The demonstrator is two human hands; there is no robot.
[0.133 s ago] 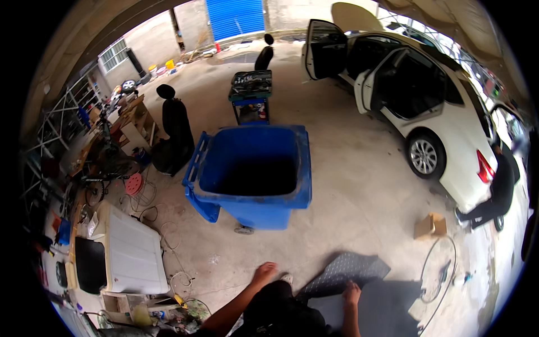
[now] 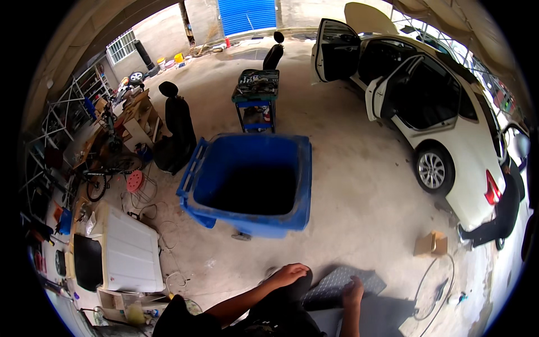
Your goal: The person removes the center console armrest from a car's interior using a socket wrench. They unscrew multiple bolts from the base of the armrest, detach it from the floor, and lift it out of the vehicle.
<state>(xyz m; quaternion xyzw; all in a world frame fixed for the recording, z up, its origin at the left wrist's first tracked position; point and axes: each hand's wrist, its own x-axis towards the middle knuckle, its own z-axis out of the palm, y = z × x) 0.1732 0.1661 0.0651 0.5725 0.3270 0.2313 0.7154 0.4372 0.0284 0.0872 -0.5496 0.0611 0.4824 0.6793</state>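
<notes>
"What is the person wearing?"
"Black clothing (image 2: pixel 269 314) at six o'clock, scattered with pale marks too small to make out. At seven o'clock, a loose, plain black left sleeve (image 2: pixel 185 319)."
"And the arms?"
"The left forearm (image 2: pixel 247 300) is bare below that sleeve, as is the left hand (image 2: pixel 291 274), near six. The right forearm (image 2: pixel 351 317) and right hand (image 2: pixel 352 290), around five, are bare too."

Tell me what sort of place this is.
Probably a car repair workshop: an open-doored white car, a tall black car seat standing on the pale concrete floor, and a blue-framed cart topped with metal tools.
</notes>
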